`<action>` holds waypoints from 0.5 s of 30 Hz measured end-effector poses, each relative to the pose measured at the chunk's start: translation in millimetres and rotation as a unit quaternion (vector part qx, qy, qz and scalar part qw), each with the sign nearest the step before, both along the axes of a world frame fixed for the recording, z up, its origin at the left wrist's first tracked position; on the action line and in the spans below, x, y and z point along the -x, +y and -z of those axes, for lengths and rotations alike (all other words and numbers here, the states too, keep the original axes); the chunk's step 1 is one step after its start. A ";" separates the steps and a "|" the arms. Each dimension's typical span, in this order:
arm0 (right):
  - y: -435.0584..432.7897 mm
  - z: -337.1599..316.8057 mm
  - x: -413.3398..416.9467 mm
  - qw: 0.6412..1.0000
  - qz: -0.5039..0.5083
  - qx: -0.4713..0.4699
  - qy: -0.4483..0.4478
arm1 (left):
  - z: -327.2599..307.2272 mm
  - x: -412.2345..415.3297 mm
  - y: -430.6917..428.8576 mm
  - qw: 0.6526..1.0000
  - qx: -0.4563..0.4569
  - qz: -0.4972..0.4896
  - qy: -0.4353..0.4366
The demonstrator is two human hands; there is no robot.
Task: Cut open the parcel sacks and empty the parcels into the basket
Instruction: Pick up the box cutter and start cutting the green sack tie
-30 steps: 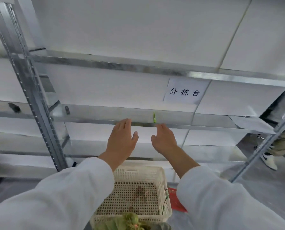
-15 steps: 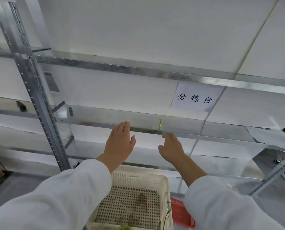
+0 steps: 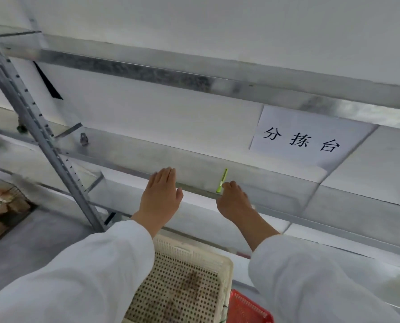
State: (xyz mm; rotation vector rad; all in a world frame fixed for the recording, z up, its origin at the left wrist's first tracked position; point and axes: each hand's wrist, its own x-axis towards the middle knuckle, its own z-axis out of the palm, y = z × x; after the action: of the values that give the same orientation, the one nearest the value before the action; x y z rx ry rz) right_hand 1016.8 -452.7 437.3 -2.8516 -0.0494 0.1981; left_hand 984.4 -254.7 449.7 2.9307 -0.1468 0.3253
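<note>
Resting left hand point(image 3: 160, 197) flat, fingers straight, against grey metal shelf rail point(image 3: 195, 189) | right hand point(image 3: 232, 201) curling at slim green cutter point(image 3: 222, 179), grip unclear | cream perforated plastic basket point(image 3: 227, 266) sitting below

Metal shelving rack point(image 3: 147, 73), white paper sign point(image 3: 311, 136) with black characters, red crate point(image 3: 248, 308), grey floor point(image 3: 31, 241).

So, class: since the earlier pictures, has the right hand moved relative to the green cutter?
Yes. The right hand has edged up toward the green cutter on the shelf rail; its fingers now reach it.
</note>
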 end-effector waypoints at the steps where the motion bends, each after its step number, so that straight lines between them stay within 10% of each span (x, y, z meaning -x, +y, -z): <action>1: -1.5 6.4 -14.6 1.000 -0.008 -0.002 0.006 | 4.9 -8.7 -6.4 1.000 -0.002 -0.004 -0.002; 15: -14.1 86.8 -117.0 0.998 -0.067 -0.009 -0.019 | 42.9 -41.9 -5.4 0.997 0.066 -0.041 0.024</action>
State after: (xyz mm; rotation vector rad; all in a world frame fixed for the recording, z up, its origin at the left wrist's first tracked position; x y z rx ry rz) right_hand 1133.8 -466.8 350.5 -2.8349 -0.2479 0.1701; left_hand 1026.3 -260.0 406.9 2.8156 0.0013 0.2662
